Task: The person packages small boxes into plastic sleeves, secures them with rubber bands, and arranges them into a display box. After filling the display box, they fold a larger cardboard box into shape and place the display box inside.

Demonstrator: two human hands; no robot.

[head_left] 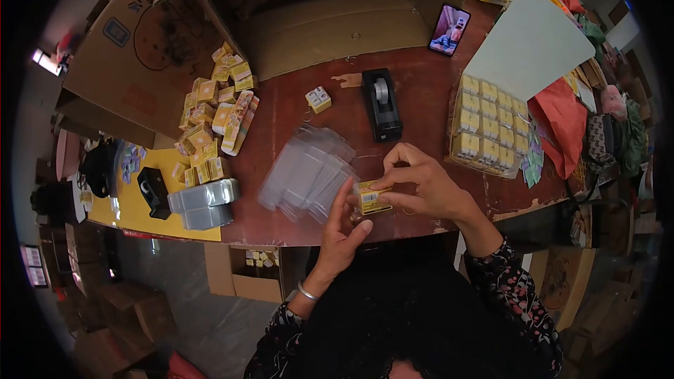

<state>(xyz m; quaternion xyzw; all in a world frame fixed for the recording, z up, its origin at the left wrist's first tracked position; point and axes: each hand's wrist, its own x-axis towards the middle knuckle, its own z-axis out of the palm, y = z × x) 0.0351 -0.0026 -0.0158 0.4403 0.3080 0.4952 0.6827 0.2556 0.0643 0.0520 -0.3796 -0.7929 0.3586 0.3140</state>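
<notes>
Near the front edge of the red table, a small yellow box (371,197) with a barcode label is between my hands. My right hand (423,186) pinches it from the right, fingers bent over its top. My left hand (342,230) is at its left side, fingers apart and thumb out, palm facing the box. Clear flat plastic sleeves (305,172) lie in an overlapping pile just left of my hands. A black tape dispenser (382,105) stands beyond them. Another small yellow-and-white box (318,100) sits behind the sleeves.
Small yellow boxes (201,114) are heaped at the left, near a second tape dispenser (152,192) and clear packs (203,203). A large open carton (316,35) stands at the back. At the right are a phone (449,29) and a tray of yellow boxes (489,125).
</notes>
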